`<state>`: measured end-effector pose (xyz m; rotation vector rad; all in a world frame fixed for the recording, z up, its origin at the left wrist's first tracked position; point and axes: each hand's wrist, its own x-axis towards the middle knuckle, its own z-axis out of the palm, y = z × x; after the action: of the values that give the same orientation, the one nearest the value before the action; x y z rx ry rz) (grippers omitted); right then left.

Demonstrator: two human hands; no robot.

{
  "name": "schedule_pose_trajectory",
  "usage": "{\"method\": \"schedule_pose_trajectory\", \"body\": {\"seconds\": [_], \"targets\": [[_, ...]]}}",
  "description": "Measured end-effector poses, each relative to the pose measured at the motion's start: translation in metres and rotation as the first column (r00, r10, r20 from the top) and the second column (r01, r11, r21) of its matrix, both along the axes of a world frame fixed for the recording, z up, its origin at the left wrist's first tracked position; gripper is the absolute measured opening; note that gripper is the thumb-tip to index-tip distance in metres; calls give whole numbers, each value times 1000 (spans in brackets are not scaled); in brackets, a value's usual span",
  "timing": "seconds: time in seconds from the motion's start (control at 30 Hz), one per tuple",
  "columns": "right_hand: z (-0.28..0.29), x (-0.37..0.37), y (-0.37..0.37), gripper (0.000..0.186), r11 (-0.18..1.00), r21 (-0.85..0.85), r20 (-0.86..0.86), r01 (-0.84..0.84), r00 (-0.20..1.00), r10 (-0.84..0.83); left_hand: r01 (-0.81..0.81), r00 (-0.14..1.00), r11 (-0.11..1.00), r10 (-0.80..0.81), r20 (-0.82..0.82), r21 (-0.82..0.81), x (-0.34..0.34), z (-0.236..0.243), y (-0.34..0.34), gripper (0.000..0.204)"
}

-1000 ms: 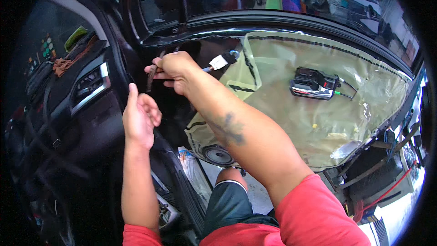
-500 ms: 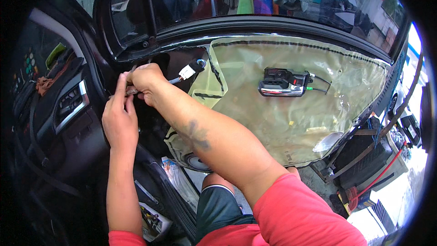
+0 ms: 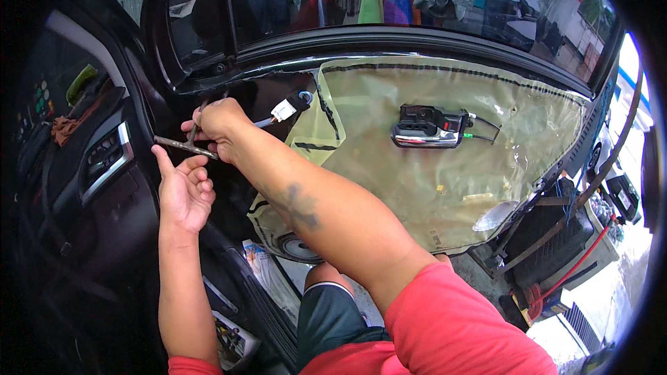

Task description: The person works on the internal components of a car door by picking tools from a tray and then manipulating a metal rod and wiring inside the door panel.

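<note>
A T-handle wrench [image 3: 182, 146] stands at the front edge of the bare black door metal, its crossbar toward me. My right hand [image 3: 221, 125] reaches across and is closed around its shaft, just behind the crossbar. My left hand [image 3: 184, 191] is palm up below the crossbar with its fingers apart. Its index fingertip meets the bar's left end, and the other fingers curl close to the bar's right part. The wrench's far tip is hidden by my right hand. A white connector [image 3: 283, 110] on a wire hangs out of the door beside my right hand.
Yellowish plastic sheeting [image 3: 389, 187] covers most of the door, its left edge folded back. An inner door handle [image 3: 429, 126] with two cables hangs over it. A speaker [image 3: 297, 246] sits low on the door. The dashboard vent [image 3: 108, 161] is at left.
The crossbar has turned into clear view. My left hand has moved slightly down and rolled palm up, its fingers loosened. My right hand stays at the shaft.
</note>
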<state>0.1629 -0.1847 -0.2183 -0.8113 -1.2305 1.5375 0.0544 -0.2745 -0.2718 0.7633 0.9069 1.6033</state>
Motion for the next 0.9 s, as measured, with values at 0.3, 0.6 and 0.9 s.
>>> {"method": "schedule_pose_trajectory", "body": {"seconds": [0.3,0.6,0.9], "targets": [[3,8,-18,15,1000,27,-65,14,998,-12,64,-158,413,903,-399,909,-5,-3,16,53],[13,8,-12,17,997,-40,52,-72,996,74,-304,600,603,722,-343,737,-5,-37,11,64],[-1,19,7,19,984,161,265,-80,964,35,402,-173,41,984,32,915,-36,5,51,21]]}}
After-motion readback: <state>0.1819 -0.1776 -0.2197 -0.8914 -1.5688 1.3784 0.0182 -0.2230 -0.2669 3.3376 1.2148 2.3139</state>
